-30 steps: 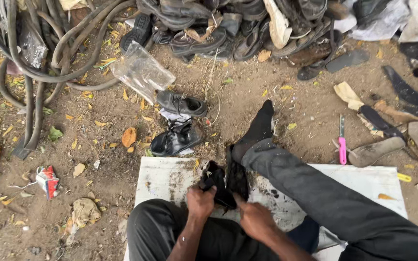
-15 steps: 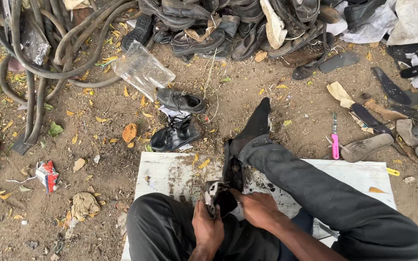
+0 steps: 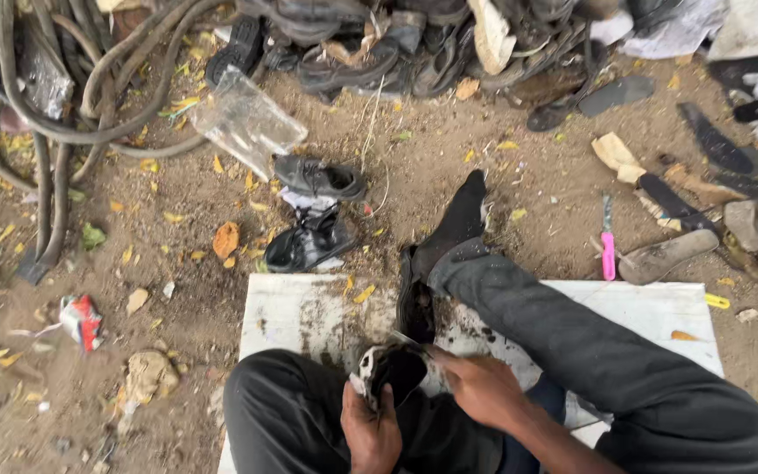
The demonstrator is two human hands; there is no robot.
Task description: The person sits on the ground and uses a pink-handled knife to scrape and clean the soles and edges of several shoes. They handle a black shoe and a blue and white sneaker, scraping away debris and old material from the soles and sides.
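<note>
Shoe work in progress by the look of it: the person sits on a white board [image 3: 300, 312] on the dirt, and the dark worn shoe [image 3: 396, 369] is up in the near middle, between the knees, just above the lap. The left hand [image 3: 372, 434] is cupped under it from the near side, fingers curled around the edge, while the right hand [image 3: 482, 389] is closed over its right side with the fingers pressing on the upper. It seems to be the check-and-turn stage, the shoe being held and looked over, not cut or stitched. Any next move probably calls for a firm hold from the left hand, so the right one can come free. The pink-handled tool [image 3: 608, 253] lies well apart on the far right, past the stretched-out leg [image 3: 589, 342], so that's a long reach. A flat black sole piece [image 3: 416, 298] stands just beyond the shoe, beside the foot. Room is decent on the left half of the board; two black shoes [image 3: 313, 241] sit beyond its far edge, and the pile of old footwear [image 3: 396, 44] crowds the far side.
</note>
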